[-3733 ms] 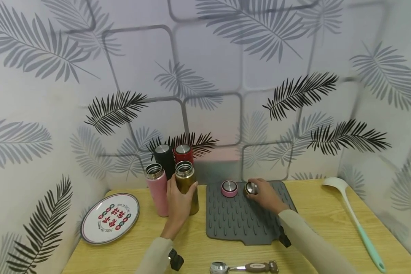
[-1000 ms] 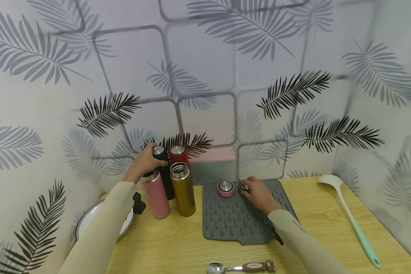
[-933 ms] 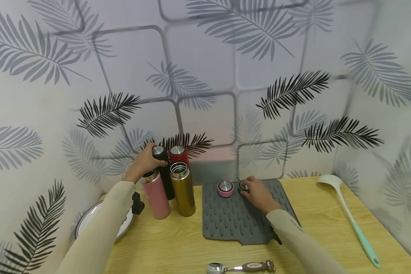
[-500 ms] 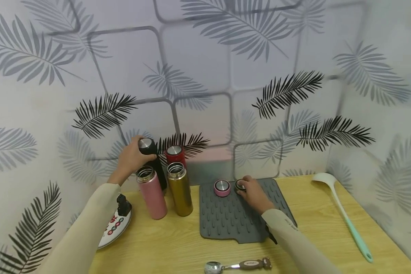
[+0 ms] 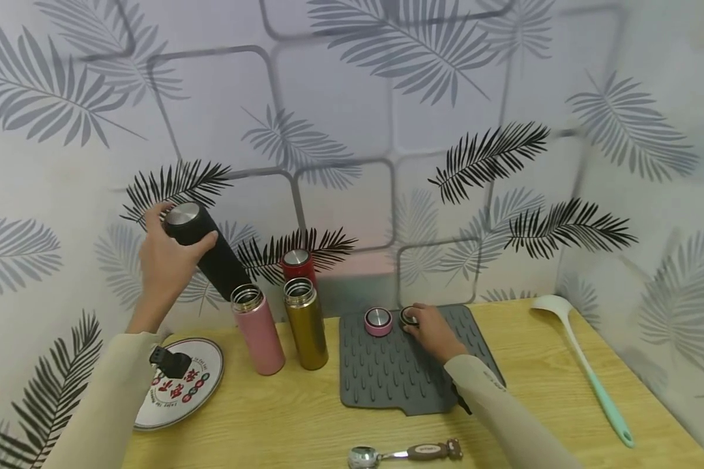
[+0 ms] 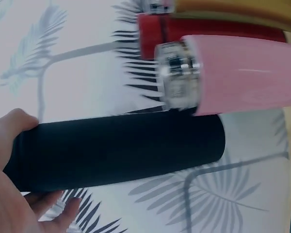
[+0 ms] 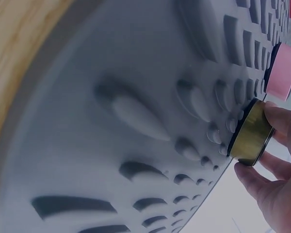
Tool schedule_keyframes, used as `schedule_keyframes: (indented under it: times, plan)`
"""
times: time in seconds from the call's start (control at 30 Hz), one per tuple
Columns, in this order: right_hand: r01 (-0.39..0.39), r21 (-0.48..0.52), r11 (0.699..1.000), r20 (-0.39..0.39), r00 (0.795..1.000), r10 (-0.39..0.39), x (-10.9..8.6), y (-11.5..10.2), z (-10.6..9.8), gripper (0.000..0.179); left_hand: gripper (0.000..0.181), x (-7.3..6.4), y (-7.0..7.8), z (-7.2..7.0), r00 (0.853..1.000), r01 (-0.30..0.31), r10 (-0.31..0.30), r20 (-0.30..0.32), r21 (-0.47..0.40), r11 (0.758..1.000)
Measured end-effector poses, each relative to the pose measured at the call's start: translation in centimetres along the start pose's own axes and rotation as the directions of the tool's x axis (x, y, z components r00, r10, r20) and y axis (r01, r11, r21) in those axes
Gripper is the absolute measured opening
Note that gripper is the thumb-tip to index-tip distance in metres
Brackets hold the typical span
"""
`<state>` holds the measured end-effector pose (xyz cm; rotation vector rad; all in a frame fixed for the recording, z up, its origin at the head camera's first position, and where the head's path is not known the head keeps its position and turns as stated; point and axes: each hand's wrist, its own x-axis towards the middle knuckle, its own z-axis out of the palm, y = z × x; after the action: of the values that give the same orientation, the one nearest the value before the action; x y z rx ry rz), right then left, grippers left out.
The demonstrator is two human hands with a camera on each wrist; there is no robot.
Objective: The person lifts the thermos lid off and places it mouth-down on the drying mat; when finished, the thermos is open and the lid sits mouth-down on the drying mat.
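My left hand [image 5: 167,264] grips a black thermos [image 5: 211,254] around its capped top, holding it tilted in the air at the left. Its lower end overlaps the mouth of an uncapped pink thermos [image 5: 259,335] in the head view. Beside that one stands an uncapped gold thermos [image 5: 308,332], with a capped red thermos [image 5: 298,264] behind it. On the grey drying mat [image 5: 381,384], my right hand [image 5: 436,332] pinches a gold lid [image 7: 252,133] by its sides. A pink lid [image 5: 378,322] sits just left of it.
A white plate with red lettering [image 5: 205,384] lies at the left, under my left forearm. A spoon with a brown handle [image 5: 428,451] lies near the front. At the right is a ladle with a green handle [image 5: 604,397]. A patterned wall [image 5: 340,98] rises behind the table.
My left hand has gone from the gold thermos to the black one, lifted it from behind the pink thermos and tilted it leftward. My right hand stays at the gold lid.
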<state>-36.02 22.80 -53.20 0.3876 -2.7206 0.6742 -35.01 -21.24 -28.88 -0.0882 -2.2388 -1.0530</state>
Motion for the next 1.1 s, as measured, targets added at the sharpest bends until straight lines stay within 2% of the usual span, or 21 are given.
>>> schedule_keyframes:
  times: [0.1,0.2,0.3,0.4,0.5,0.6,0.73,0.83,0.97,1.1]
  plan:
    - [-0.001,-0.008,1.0,0.011,1.0,0.001,0.1,-0.1,-0.1,0.023,0.083,-0.1,0.2,-1.8,0.994,0.014,-0.032,-0.103,-0.176,0.984]
    - [-0.013,-0.024,1.0,0.038,0.999,0.014,0.1,-0.3,-0.1,0.024,0.077,-0.6,0.8,-3.3,0.982,-0.035,-0.032,-0.187,-0.341,0.939]
    - [-0.004,-0.049,0.999,0.059,0.998,0.007,0.2,-0.5,-0.3,0.028,0.071,-1.8,1.9,-4.4,0.971,-0.103,0.001,-0.238,-0.418,0.903]
    - [0.027,-0.075,0.997,0.057,0.998,-0.022,0.0,-0.6,-0.5,0.031,0.066,-3.8,3.2,-5.0,0.97,-0.154,0.053,-0.236,-0.433,0.888]
    - [0.042,-0.102,0.994,0.041,0.998,-0.038,-0.3,-0.6,-0.6,0.034,0.067,-6.1,4.5,-4.9,0.978,-0.18,0.107,-0.179,-0.471,0.863]
    - [0.03,-0.118,0.993,0.034,0.999,-0.027,-0.5,-0.7,-0.5,0.036,0.069,-8.6,5.6,-4.5,0.984,-0.176,0.138,-0.112,-0.49,0.854]
    - [0.017,-0.109,0.994,0.032,0.999,-0.013,-0.4,-0.9,-0.4,0.038,0.07,-11.5,6.5,-3.9,0.99,-0.13,0.138,-0.019,-0.489,0.862]
    - [0.017,-0.099,0.995,0.037,0.999,-0.013,-0.3,-0.8,-0.5,0.038,0.071,-13.0,6.7,-2.9,0.99,-0.066,0.119,0.078,-0.486,0.871]
    - [0.015,-0.083,0.996,0.061,0.998,-0.01,-0.2,-0.8,-0.6,0.04,0.073,-14.7,6.3,-1.4,0.973,0.0,0.099,0.207,-0.432,0.902]
    - [-0.001,-0.11,0.994,0.101,0.995,0.012,-0.2,-1.1,-1.0,0.045,0.073,-16.1,5.6,0.0,0.951,0.02,0.106,0.291,-0.397,0.918]
